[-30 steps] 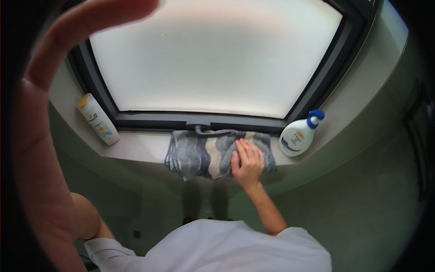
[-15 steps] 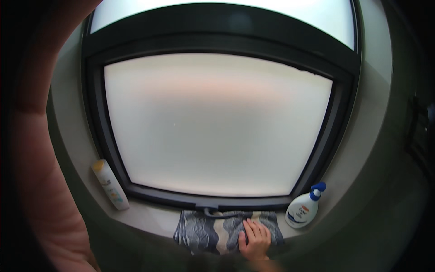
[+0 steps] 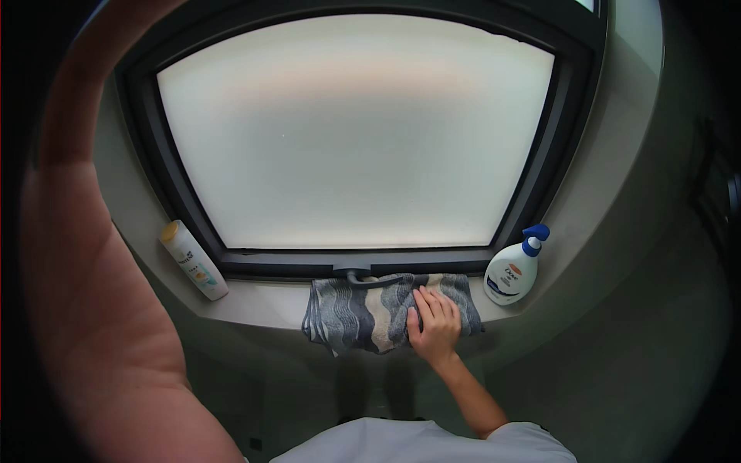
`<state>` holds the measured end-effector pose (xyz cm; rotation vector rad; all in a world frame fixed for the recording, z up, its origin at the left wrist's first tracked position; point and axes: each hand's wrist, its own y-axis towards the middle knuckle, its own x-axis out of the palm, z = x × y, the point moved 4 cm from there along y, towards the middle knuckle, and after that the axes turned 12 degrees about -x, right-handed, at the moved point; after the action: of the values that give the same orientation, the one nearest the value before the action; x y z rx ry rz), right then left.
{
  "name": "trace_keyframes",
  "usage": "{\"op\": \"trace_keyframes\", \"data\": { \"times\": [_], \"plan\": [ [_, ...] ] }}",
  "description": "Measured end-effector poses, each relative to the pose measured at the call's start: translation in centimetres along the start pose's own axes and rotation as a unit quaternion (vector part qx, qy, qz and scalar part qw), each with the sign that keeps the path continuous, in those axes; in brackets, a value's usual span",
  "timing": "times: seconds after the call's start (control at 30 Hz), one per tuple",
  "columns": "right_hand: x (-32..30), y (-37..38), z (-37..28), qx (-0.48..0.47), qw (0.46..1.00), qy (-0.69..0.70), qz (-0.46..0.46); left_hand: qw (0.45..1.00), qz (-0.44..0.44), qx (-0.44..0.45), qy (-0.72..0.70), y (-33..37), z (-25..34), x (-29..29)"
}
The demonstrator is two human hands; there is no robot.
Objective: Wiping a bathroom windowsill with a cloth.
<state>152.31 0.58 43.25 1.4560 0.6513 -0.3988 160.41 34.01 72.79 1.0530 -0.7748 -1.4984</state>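
My left hand (image 3: 100,270) looms very close along the left side, with its palm showing and one finger stretched up toward the top edge. The other fingers are outside the picture, and nothing shows in its grasp. On the windowsill lies a folded towel (image 3: 347,309) with wavy grey, dark blue and beige stripes. My right hand (image 3: 437,324) rests flat on the towel's right part, fingers extended and thumb apart. To the right of the towel stands a white pump bottle (image 3: 509,276) with a blue pump head.
A white bottle with a yellow cap (image 3: 194,261) stands at the sill's left end. Behind the towel is a dark-framed window (image 3: 363,147) with frosted glass. Its curved handle (image 3: 369,282) reaches over the towel's back edge. The pale sill (image 3: 255,305) has a front edge.
My view has tilted down, so the window and sill sit higher and my right forearm and white shirt now show. My right hand remains on the towel; more of the left arm appears.
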Motion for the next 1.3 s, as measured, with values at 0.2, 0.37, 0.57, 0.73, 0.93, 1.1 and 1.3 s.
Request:
{"op": "trace_keyframes", "data": {
  "times": [0.2, 0.37, 0.57, 0.73, 0.93, 1.1, 1.3],
  "plan": [
    [-1.0, 0.9, -8.0, -0.077, 0.983, 0.161, 0.043, 0.978, 0.022, -0.02, 0.208, -0.8, 16.7, 3.0],
    [-0.7, -0.1, -6.2, -0.051, 0.986, 0.15, 0.048, 0.981, -0.034, -0.013, 0.189, -6.7, 14.0, 4.4],
    [-0.7, 0.6, -7.7, -0.069, 0.985, 0.156, 0.035, 0.918, -0.147, -0.258, 0.261, -23.7, -0.7, 10.6],
    [-0.3, 1.0, -7.2, -0.059, 0.986, 0.153, 0.016, 0.858, -0.067, -0.244, 0.448, -26.9, -2.2, 12.8],
    [0.5, 1.3, -9.9, -0.087, 0.984, 0.158, -0.005, 0.852, -0.033, -0.281, 0.441, -28.7, -2.3, 10.4],
    [0.3, 2.7, -15.7, -0.137, 0.977, 0.161, -0.03, 0.83, 0.02, -0.321, 0.455, -30.0, -2.6, 4.4],
    [2.4, 3.9, -22.1, -0.2, 0.96, 0.195, -0.022, 0.793, 0.047, -0.34, 0.503, -31.0, -3.8, -0.2]
  ]
}}
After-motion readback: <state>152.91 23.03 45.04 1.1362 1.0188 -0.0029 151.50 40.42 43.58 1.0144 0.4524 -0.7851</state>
